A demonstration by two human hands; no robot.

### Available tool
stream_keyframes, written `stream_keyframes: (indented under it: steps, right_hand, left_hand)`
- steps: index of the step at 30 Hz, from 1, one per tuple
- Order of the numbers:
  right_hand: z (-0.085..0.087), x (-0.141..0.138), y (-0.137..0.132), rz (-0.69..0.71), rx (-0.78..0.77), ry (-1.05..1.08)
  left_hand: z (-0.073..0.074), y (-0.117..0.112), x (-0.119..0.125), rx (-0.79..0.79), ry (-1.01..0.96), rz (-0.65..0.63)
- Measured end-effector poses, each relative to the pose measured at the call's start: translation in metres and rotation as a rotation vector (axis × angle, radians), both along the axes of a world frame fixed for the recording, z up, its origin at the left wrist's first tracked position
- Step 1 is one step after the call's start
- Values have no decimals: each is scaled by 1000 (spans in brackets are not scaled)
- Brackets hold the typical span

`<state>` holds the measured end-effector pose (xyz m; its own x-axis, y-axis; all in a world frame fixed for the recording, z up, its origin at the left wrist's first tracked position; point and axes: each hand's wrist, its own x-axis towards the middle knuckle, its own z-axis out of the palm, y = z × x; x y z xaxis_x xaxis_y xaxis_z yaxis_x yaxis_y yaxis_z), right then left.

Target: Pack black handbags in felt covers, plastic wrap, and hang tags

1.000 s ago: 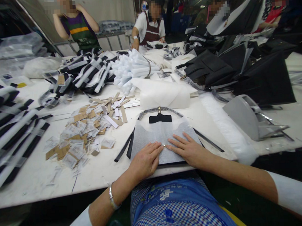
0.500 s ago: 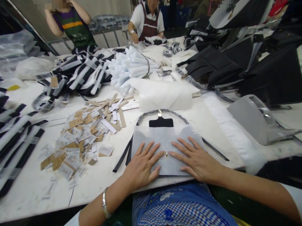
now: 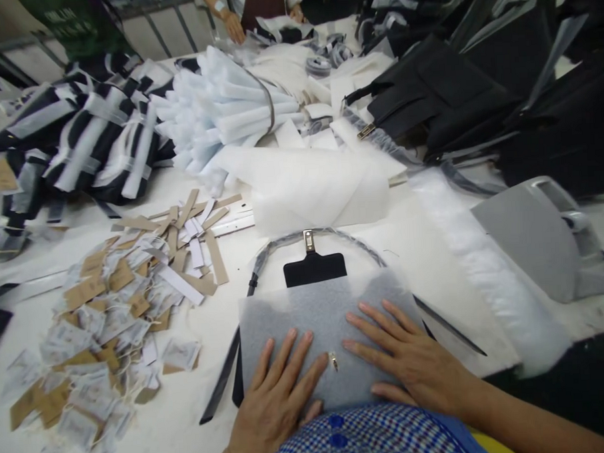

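Note:
A black handbag wrapped in a grey foam sheet [image 3: 316, 313] lies on the white table [image 3: 422, 234] right in front of me. Its black tab with a metal clasp [image 3: 308, 241] and its wrapped handle [image 3: 283, 244] stick out at the far side. My left hand [image 3: 279, 394] lies flat on the sheet, fingers spread. My right hand [image 3: 408, 355] presses flat beside it, fingers apart. A small metal stud [image 3: 334, 362] pokes through the sheet between the two hands.
A heap of paper tags and small sachets [image 3: 110, 308] lies to the left. Folded white foam [image 3: 320, 185] and a bundle of white rolls [image 3: 227, 109] sit behind the bag. Black bags [image 3: 436, 94] pile up at the right, beside a grey device [image 3: 533, 236]. Another person's hands [image 3: 233, 22] work at the far edge.
The view has dipped down and closer to the table. Both hands have spread their fingers wider and slid apart over the foam sheet, exposing the stud.

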<state>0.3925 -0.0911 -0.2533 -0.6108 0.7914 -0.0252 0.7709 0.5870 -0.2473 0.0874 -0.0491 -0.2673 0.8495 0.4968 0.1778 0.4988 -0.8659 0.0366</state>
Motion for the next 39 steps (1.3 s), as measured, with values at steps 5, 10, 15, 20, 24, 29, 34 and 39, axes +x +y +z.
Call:
stream_keyframes:
  steps: [5, 10, 15, 20, 24, 29, 34, 39]
  right_hand:
    - [-13, 5, 8, 66, 108, -25]
    - [-16, 8, 18, 97, 170, -1]
    - [-10, 10, 27, 37, 182, 44]
    - [7, 5, 50, -115, 171, 23]
    - [16, 3, 65, -149, 128, 17]
    - [26, 10, 69, -118, 117, 157]
    - [39, 15, 74, -35, 109, 346]
    - [45, 14, 86, 5, 21, 374]
  left_hand:
    - [-2, 8, -4, -28, -39, -29]
    - [-3, 17, -16, -142, -57, -35]
    - [21, 40, -13, -127, -52, -15]
    - [37, 68, 11, -107, -65, 128]
    - [30, 76, 17, -160, 1, 139]
    - [38, 77, 9, -229, -70, 119]
    - [57, 83, 6, -368, -236, 82]
    - [62, 95, 9, -401, -161, 100]
